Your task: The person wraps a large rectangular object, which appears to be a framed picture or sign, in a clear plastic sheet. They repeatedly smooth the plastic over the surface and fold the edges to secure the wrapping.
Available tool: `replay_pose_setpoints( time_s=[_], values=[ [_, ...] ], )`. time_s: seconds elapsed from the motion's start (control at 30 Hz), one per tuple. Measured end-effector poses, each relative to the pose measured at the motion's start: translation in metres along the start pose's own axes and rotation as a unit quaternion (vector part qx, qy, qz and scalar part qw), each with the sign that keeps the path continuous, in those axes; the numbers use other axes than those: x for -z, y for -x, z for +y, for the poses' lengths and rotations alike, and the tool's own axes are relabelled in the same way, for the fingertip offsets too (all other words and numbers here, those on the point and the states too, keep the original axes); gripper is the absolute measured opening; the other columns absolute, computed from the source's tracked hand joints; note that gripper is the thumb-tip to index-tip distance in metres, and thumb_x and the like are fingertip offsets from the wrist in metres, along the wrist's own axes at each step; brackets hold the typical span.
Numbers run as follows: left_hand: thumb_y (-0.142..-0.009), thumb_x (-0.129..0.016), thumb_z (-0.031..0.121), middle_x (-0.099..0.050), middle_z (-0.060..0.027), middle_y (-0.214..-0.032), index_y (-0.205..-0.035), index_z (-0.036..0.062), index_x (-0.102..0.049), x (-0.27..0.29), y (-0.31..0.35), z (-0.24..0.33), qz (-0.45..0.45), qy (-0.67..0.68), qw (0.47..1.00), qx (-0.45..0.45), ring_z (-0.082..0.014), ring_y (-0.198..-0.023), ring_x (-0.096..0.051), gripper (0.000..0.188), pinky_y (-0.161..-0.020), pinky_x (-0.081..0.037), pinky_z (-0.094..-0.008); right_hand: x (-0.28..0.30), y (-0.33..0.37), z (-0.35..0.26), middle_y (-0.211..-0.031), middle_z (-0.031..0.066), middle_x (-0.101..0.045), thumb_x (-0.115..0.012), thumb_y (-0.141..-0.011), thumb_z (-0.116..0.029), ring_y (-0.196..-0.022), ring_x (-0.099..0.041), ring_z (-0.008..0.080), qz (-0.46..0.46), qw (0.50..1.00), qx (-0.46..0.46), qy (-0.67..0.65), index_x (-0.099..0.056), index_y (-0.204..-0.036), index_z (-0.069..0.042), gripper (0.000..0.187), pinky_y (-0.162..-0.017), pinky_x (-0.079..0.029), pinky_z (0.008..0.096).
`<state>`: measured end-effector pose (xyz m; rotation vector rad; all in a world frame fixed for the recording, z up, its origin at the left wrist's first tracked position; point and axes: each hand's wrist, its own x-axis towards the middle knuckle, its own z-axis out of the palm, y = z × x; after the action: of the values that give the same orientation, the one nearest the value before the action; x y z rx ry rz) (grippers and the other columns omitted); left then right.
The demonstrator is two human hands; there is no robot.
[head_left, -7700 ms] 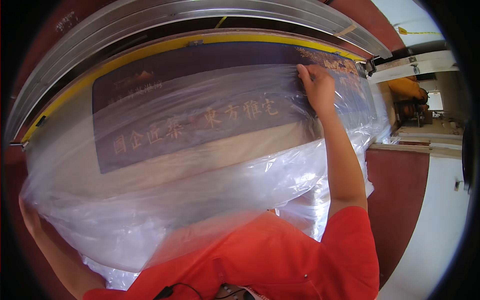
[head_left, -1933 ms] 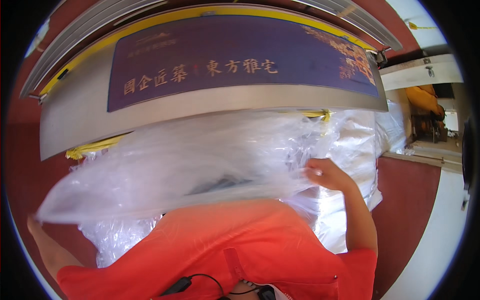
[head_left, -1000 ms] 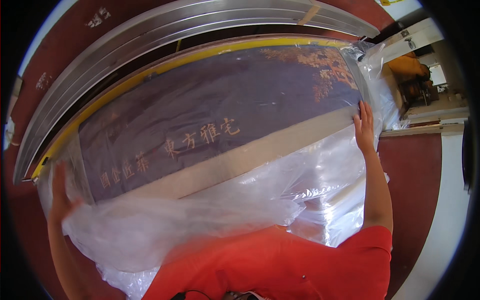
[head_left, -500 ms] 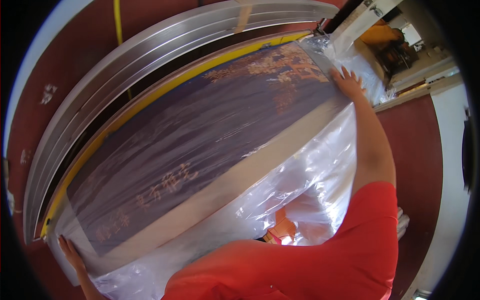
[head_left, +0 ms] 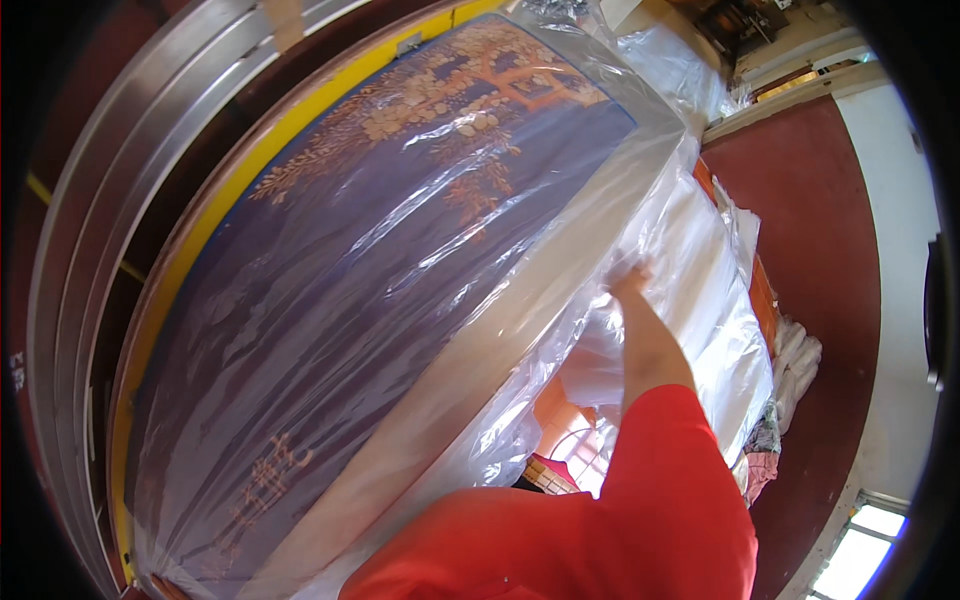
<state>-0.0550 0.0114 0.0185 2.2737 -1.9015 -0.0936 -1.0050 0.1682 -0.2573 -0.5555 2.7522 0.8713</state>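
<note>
**Legibility: poor**

Gold brush-style characters (head_left: pixel 265 490) on dark purple panel (head_left: pixel 330 290), toward its lower-left end, under clear plastic film (head_left: pixel 510 440). Creases and glare break up the strokes. Small pale marks (head_left: pixel 16 372), far left: unreadable.

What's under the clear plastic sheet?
Under the sheet, a purple panel with floral decoration and a pale border. Glare and wrinkles obscure parts; the panel's underside is hidden.
</note>
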Motion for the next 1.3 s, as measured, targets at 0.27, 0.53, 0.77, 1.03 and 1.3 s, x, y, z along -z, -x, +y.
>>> replay_pose_setpoints(
  time_s=[0.27, 0.53, 0.77, 1.03, 1.3],
  values=[
    [-0.087, -0.039, 0.018, -0.036, -0.0169, -0.118, -0.121, -0.0026, -0.029, -0.001, -0.007, 0.087, 0.042, 0.135, 0.989, 0.041, -0.0239, -0.103, -0.039, 0.041, -0.089, -0.035, -0.0325, -0.014, -0.004, -0.023, -0.121, 0.0092, -0.039, -0.041, -0.078, -0.027, -0.117, -0.029, 0.0230, 0.014, 0.948, 0.224, -0.227, -0.040, -0.117, -0.010, 0.043, -0.094, -0.026, 0.0384],
    [-0.087, -0.036, 0.024, -0.028, -0.0171, -0.127, -0.125, 0.0007, -0.026, -0.013, -0.036, -0.071, -0.008, -0.032, 0.998, -0.055, -0.0268, -0.114, -0.030, 0.046, -0.095, -0.025, -0.0326, 0.073, 0.073, 0.065, -0.081, 0.0080, -0.058, -0.053, -0.069, -0.018, -0.084, -0.053, 0.0234, 0.263, 0.841, 0.467, 0.075, -0.059, -0.071, -0.009, 0.011, -0.069, -0.043, 0.0348],
    [-0.076, -0.051, 0.008, -0.034, -0.0192, -0.123, -0.120, -0.0011, -0.033, 0.041, -0.065, 0.034, -0.029, -0.348, 0.927, -0.134, -0.0327, -0.114, -0.033, 0.049, -0.095, -0.027, -0.0360, 0.067, 0.079, 0.146, -0.080, 0.0058, -0.060, -0.056, -0.067, -0.022, -0.080, -0.057, 0.0202, -0.086, 0.962, 0.205, 0.159, -0.063, -0.077, -0.012, 0.015, -0.065, -0.045, 0.0359],
    [-0.060, -0.070, 0.027, -0.045, -0.0124, -0.115, -0.115, 0.0035, -0.043, 0.035, 0.084, 0.433, -0.250, 0.260, 0.738, -0.571, -0.0284, -0.112, -0.037, 0.066, -0.094, -0.027, -0.0361, 0.221, 0.335, 0.062, -0.066, 0.0157, -0.054, -0.039, -0.083, -0.026, -0.062, -0.053, 0.0309, -0.145, 0.726, 0.632, -0.231, -0.056, -0.084, -0.011, 0.023, -0.059, -0.042, 0.0381],
    [-0.085, -0.042, 0.023, -0.055, -0.0119, -0.085, -0.096, 0.0014, -0.051, 0.074, 0.116, 0.424, -0.584, 0.386, 0.415, -0.582, -0.0186, -0.079, -0.053, 0.027, -0.066, -0.043, -0.0294, 0.295, 0.359, 0.112, -0.070, 0.0126, -0.059, -0.063, -0.065, -0.039, -0.068, -0.056, 0.0251, -0.191, 0.600, 0.753, -0.190, -0.059, -0.087, -0.009, 0.038, -0.060, -0.042, 0.0319]
  ],
)
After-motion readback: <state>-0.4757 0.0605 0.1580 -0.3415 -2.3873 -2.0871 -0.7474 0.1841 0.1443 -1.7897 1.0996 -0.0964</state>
